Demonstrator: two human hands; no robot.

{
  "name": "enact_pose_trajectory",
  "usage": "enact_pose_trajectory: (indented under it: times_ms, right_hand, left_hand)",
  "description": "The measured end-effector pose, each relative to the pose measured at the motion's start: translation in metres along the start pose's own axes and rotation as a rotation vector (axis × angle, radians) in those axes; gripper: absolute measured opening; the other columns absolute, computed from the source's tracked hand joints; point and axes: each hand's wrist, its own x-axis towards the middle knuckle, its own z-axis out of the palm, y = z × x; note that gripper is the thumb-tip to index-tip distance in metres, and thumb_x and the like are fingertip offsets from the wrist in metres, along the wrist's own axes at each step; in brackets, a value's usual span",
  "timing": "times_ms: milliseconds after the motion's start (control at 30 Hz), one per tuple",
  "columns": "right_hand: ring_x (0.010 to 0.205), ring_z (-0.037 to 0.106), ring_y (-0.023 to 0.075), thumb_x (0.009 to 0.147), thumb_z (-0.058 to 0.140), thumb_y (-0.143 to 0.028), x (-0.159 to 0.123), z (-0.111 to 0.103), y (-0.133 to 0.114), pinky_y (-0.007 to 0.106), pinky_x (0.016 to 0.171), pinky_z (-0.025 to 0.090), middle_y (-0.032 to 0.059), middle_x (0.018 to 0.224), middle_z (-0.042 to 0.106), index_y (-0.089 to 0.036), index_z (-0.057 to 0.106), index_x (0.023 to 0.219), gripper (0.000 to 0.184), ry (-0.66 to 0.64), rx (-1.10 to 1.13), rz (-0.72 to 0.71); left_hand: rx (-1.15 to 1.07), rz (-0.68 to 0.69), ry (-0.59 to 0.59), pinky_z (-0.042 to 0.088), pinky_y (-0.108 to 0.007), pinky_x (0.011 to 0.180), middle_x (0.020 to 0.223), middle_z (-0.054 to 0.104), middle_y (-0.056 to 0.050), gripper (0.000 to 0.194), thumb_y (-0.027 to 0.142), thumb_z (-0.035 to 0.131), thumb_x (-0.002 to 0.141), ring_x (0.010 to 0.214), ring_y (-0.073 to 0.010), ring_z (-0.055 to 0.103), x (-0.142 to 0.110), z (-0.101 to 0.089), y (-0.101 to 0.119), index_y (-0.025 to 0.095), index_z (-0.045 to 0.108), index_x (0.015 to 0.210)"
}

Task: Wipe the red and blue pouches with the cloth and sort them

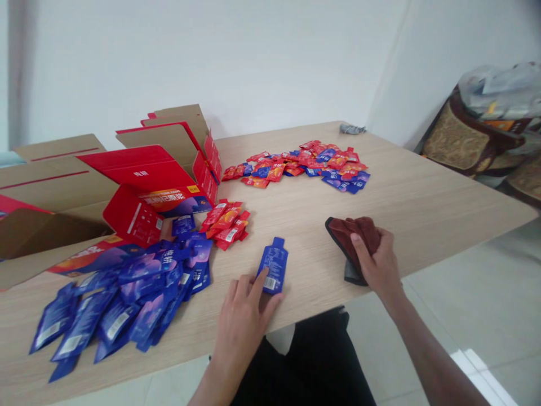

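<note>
A small blue foil spouted pouch (273, 265), probably light, limp and slick, lies flat near the desk's (422, 192) near edge under the left hand's (245, 316) spread fingertips, while the right hand (378, 262) clutches a dark red cloth (350, 234).

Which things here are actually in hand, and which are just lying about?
In hand:
- blue pouch, left hand pressing it flat
- dark red cloth, gripped by right hand

Lying about:
- blue pouch pile
- small red pouch pile
- mixed pouch pile
- red cartons
- bag
</note>
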Motion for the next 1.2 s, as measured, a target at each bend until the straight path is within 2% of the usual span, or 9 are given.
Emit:
enact_pose_trajectory:
  times_ms: [200,367,500,667,733,833,1000,1100,1200]
  right_hand:
    - [0.107,0.066,0.0402,0.084,0.057,-0.08,0.001,-0.002,0.001,0.049,0.085,0.05,0.0197,0.117,0.067,-0.018,0.05,0.131,0.078,-0.021,-0.027,0.0]
    - [0.099,0.068,0.0374,0.083,0.061,-0.079,0.004,-0.007,-0.024,0.047,0.081,0.052,0.0174,0.113,0.068,-0.019,0.051,0.13,0.076,-0.025,-0.069,-0.056]
    - [0.102,0.067,0.0308,0.091,0.064,-0.065,-0.013,0.008,-0.072,0.042,0.087,0.054,0.0134,0.115,0.067,-0.022,0.053,0.123,0.055,-0.115,0.022,-0.444]
    - [0.102,0.065,0.0248,0.099,0.067,-0.038,-0.051,0.051,-0.099,0.039,0.089,0.055,0.0074,0.11,0.068,-0.024,0.054,0.12,0.028,-0.647,-0.014,-0.996]
    - [0.102,0.064,0.0254,0.098,0.069,-0.034,-0.056,0.067,-0.096,0.041,0.091,0.055,0.0076,0.11,0.067,-0.023,0.055,0.118,0.027,-0.717,-0.08,-1.118]
    - [0.102,0.062,0.0268,0.098,0.068,-0.037,-0.043,0.089,-0.09,0.043,0.09,0.055,0.0094,0.111,0.067,-0.021,0.056,0.119,0.029,-0.651,-0.173,-1.167]
    - [0.1,0.062,0.0285,0.1,0.063,-0.041,0.004,0.114,-0.1,0.043,0.086,0.054,0.0113,0.109,0.067,-0.019,0.057,0.119,0.029,-0.491,-0.299,-1.177]
    - [0.102,0.062,0.0303,0.102,0.06,-0.038,0.011,0.104,-0.113,0.045,0.086,0.054,0.0136,0.111,0.066,-0.018,0.055,0.121,0.028,-0.412,-0.302,-1.112]
    - [0.1,0.063,0.028,0.1,0.063,-0.041,-0.014,0.078,-0.118,0.042,0.086,0.054,0.0116,0.11,0.065,-0.02,0.053,0.119,0.029,-0.398,-0.2,-1.025]
  left_hand:
    - [0.069,0.13,0.017,0.054,-0.053,0.103,0.154,0.049,-0.014,0.059,0.045,0.056,0.104,0.13,-0.0347,0.053,-0.029,-0.001,-0.001,0.024,0.043,0.158]
    - [-0.001,0.296,0.026,0.055,-0.044,0.106,0.148,0.058,-0.011,0.046,0.04,0.052,0.107,0.133,-0.0301,0.055,-0.038,0.001,-0.004,0.021,0.053,0.15]
    - [-0.083,0.387,0.074,0.056,-0.039,0.107,0.141,0.064,-0.01,0.035,0.033,0.053,0.108,0.133,-0.0258,0.059,-0.035,-0.001,-0.005,0.019,0.063,0.137]
    - [-0.122,0.428,0.042,0.059,-0.039,0.105,0.126,0.072,-0.011,0.04,0.044,0.059,0.103,0.12,-0.0247,0.069,-0.033,-0.001,-0.009,0.016,0.067,0.13]
    - [-0.116,0.451,0.041,0.061,-0.038,0.103,0.122,0.074,-0.01,0.044,0.047,0.059,0.101,0.115,-0.0243,0.071,-0.032,0.001,-0.012,0.014,0.067,0.128]
    - [-0.09,0.504,0.078,0.059,-0.038,0.105,0.132,0.072,-0.01,0.039,0.039,0.056,0.105,0.124,-0.0251,0.068,-0.032,0.003,-0.015,0.012,0.066,0.13]
    - [-0.093,0.505,0.125,0.061,-0.038,0.101,0.134,0.071,-0.009,0.035,0.035,0.053,0.107,0.126,-0.0242,0.067,-0.032,0.008,-0.016,0.013,0.065,0.131]
    - [-0.119,0.486,0.154,0.061,-0.038,0.099,0.133,0.071,-0.008,0.035,0.037,0.05,0.108,0.124,-0.023,0.068,-0.033,0.01,-0.016,0.014,0.066,0.131]
    - [-0.134,0.471,0.149,0.061,-0.038,0.101,0.133,0.072,-0.008,0.035,0.037,0.052,0.108,0.124,-0.0232,0.068,-0.036,0.012,-0.016,0.015,0.066,0.131]
